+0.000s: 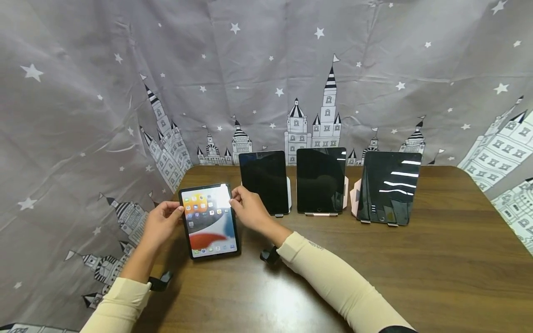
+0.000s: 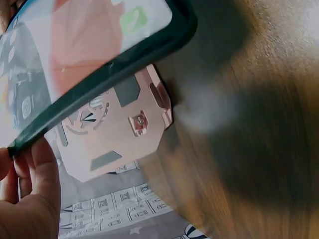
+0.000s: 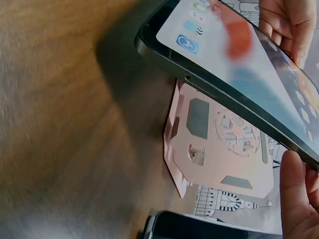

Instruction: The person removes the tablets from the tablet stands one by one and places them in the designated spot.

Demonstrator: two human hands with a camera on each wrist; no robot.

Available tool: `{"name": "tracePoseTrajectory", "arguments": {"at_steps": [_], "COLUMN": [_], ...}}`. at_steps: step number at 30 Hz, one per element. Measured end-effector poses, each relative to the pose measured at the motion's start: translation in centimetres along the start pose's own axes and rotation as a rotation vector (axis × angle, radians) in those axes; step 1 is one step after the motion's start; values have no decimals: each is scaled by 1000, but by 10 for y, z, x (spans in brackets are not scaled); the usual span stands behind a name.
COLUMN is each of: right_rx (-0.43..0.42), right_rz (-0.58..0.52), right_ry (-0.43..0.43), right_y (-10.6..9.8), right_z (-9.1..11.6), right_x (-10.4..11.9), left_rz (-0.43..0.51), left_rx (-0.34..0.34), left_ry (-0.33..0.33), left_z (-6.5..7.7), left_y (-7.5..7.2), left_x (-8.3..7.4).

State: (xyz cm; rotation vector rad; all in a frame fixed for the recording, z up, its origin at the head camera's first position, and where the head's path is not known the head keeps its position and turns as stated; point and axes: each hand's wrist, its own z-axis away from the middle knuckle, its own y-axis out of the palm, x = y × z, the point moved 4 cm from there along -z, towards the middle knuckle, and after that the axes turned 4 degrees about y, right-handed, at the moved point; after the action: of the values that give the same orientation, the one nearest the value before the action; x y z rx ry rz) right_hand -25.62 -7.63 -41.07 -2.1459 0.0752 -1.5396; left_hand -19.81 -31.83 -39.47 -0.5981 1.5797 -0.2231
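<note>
A tablet (image 1: 210, 222) with its screen lit, showing app icons, is held upright between my two hands at the left of the table. My left hand (image 1: 161, 224) pinches its left edge, thumb at the front. At the opposite edge, my right hand (image 1: 251, 210) pinches near the upper corner. Behind the tablet stands a pink metal stand (image 3: 229, 149) with cutouts and grey pads, hidden in the head view. Both wrist views show a gap between the tablet and this stand (image 2: 119, 134).
Three dark-screened tablets stand on holders to the right: a left one (image 1: 264, 180), a middle one (image 1: 320, 180) and a right one (image 1: 390, 187). They rest on the brown wooden table (image 1: 449, 268). A grey castle-print curtain (image 1: 258, 69) hangs behind.
</note>
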Motion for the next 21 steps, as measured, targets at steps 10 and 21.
{"name": "tracePoseTrajectory", "arguments": {"at_steps": [10,21], "right_rx": [-2,18], "right_rz": [-103,-138], "right_ry": [131,216], "right_y": [11,25], "right_z": [10,23], "right_x": [-6,-16], "left_rz": [48,23], "left_rx": [77,184], "left_ry": [-64,-164], "left_z": [8,16], "left_y": [-2,1], "left_x": [11,26]}}
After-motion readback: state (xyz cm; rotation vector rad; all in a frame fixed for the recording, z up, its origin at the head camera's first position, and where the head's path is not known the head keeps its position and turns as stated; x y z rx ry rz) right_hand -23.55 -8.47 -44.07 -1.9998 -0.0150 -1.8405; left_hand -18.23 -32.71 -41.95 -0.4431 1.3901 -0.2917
